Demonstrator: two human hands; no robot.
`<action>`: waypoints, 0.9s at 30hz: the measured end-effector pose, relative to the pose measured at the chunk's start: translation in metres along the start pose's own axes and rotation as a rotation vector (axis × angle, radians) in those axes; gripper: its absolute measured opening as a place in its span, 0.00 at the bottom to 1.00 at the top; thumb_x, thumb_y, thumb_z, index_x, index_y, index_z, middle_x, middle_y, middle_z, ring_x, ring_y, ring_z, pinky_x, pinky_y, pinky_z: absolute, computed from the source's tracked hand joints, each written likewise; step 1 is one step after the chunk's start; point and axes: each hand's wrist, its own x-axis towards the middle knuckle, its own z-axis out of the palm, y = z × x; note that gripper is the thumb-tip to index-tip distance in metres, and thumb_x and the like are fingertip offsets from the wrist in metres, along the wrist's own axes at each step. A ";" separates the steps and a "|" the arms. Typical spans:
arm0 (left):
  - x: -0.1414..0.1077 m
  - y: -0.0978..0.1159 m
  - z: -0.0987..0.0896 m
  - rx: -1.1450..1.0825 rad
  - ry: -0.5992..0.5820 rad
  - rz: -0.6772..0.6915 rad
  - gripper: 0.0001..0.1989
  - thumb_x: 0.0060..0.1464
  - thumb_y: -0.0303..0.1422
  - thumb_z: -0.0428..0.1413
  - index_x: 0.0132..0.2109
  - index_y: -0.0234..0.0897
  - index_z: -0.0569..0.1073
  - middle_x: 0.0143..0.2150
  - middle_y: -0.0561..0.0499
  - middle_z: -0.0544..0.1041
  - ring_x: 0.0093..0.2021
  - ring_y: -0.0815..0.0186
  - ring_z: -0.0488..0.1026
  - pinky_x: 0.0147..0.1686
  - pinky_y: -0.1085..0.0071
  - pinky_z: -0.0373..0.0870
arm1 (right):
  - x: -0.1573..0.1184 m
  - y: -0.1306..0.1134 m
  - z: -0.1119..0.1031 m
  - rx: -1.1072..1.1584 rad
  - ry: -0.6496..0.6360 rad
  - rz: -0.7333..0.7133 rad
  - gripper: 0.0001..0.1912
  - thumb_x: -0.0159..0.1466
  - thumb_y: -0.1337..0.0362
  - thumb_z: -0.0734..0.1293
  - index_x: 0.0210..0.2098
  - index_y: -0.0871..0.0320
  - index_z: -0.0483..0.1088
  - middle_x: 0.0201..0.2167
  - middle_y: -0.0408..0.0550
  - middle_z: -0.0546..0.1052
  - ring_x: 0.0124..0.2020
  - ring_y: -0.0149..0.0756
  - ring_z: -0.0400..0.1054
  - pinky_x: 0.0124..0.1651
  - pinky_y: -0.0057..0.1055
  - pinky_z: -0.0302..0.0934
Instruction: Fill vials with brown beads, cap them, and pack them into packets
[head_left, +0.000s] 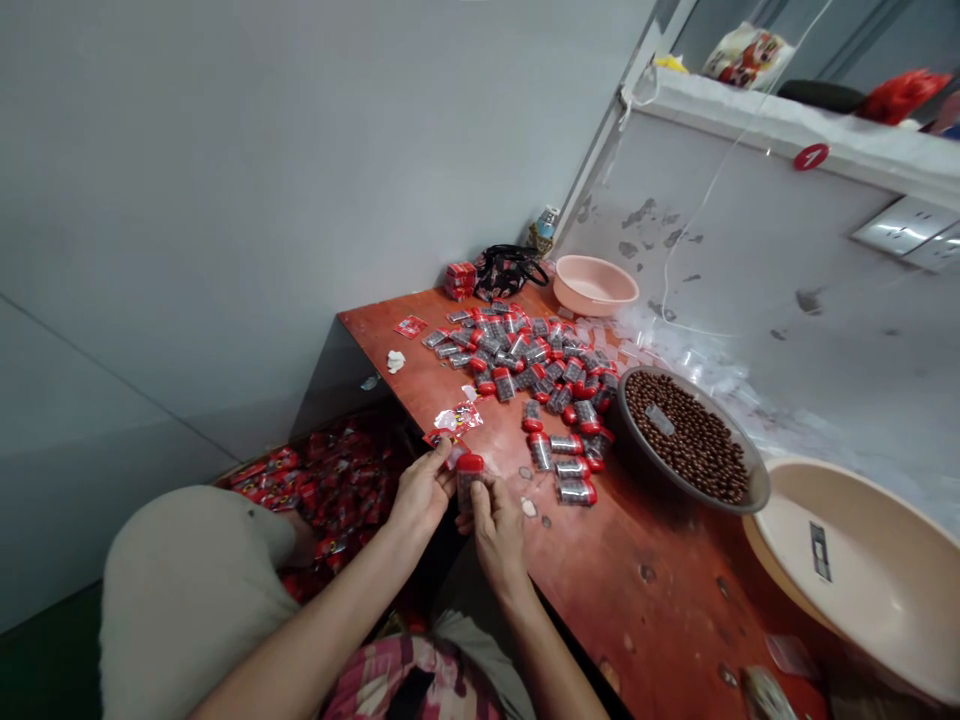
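My right hand (pixel 495 525) is closed around a small clear container with a red cap (pixel 470 466), held upright at the table's near edge. Its contents look dark. Just left of it, my left hand (pixel 421 487) pinches a red printed wrapper (pixel 442 437); its lower fingers reach close to the container and are partly hidden. Another shiny red wrapper (pixel 466 414) lies on the table beyond the fingertips. Several more filled containers with red caps (pixel 540 450) lie to the right, in front of a large pile of the same kind (pixel 517 345).
A grey basin (pixel 757 490) of brown balls stands right of the pile, with a large beige basin (pixel 885 520) beside it. A pink basin (pixel 596 285) and a dark bag (pixel 504 272) are at the back. Red packets (pixel 337 475) fill the space below the table's left edge.
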 end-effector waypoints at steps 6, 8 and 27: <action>-0.009 -0.002 0.002 0.196 -0.201 0.065 0.10 0.41 0.33 0.61 0.28 0.30 0.71 0.21 0.52 0.73 0.19 0.72 0.68 0.18 0.77 0.63 | 0.002 0.002 -0.002 0.060 -0.052 -0.004 0.13 0.62 0.56 0.56 0.38 0.58 0.64 0.20 0.40 0.69 0.17 0.29 0.66 0.18 0.23 0.63; -0.009 -0.002 0.001 0.236 -0.239 0.064 0.10 0.41 0.33 0.61 0.28 0.30 0.71 0.22 0.52 0.73 0.20 0.72 0.68 0.20 0.76 0.64 | 0.003 0.003 -0.002 0.066 -0.034 -0.013 0.13 0.62 0.57 0.56 0.38 0.58 0.64 0.20 0.40 0.69 0.16 0.28 0.66 0.18 0.23 0.62; 0.001 0.004 -0.004 0.529 -0.348 0.048 0.08 0.40 0.31 0.61 0.25 0.28 0.73 0.20 0.49 0.73 0.23 0.66 0.71 0.25 0.71 0.66 | 0.007 0.004 -0.012 -0.036 0.003 -0.116 0.13 0.61 0.57 0.58 0.39 0.58 0.66 0.24 0.43 0.71 0.22 0.29 0.65 0.26 0.25 0.60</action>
